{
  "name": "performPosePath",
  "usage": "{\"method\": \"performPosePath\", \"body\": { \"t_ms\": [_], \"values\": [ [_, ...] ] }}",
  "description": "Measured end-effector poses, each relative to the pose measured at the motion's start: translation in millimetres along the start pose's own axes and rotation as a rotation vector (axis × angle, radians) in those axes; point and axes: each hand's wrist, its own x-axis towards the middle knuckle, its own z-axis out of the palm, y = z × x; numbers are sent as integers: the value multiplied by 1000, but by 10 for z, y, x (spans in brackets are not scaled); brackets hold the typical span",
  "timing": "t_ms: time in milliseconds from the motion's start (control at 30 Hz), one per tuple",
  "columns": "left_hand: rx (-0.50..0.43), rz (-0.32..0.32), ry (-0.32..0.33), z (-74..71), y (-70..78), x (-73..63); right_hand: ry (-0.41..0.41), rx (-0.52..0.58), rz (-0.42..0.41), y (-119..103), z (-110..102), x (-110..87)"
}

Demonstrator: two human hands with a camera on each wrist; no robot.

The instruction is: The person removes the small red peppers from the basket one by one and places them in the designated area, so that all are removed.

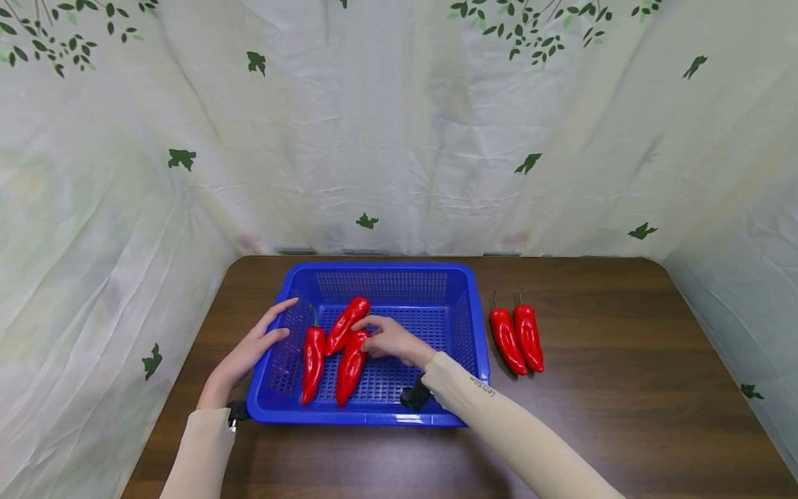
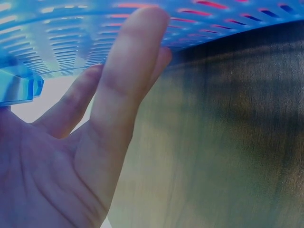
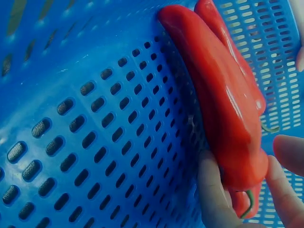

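Observation:
A blue plastic basket (image 1: 408, 418) with slotted walls stands on the table, and three red chili peppers lie in its left half. My right hand (image 1: 394, 343) reaches inside and grips the front-right pepper (image 1: 351, 371) near its stem end. In the right wrist view, fingers (image 3: 213, 187) lie on both sides of this pepper (image 3: 225, 109). Another pepper (image 1: 347, 324) lies slanted behind it, and a third pepper (image 1: 314, 364) lies along the left wall, stem toward the back. My left hand (image 1: 246, 355) is at the basket's left side, fingers extended along the outer wall.
Two more red peppers, a left one (image 1: 508, 341) and a right one (image 1: 529, 338), lie side by side on the brown wooden table (image 1: 630, 374), right of the basket. A pale curtain (image 1: 405, 138) with green leaf prints hangs behind the table and along both sides.

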Motion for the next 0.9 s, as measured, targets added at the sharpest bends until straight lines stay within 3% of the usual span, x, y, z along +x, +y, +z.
{"method": "performPosePath", "body": {
  "t_ms": [267,900],
  "values": [
    [5,3,7,10,-1,18,45,67,-29,-62,-48,-18],
    [30,-4,22,42,31,19,42,249,-140,-257,-270,-150]
  ]
}}
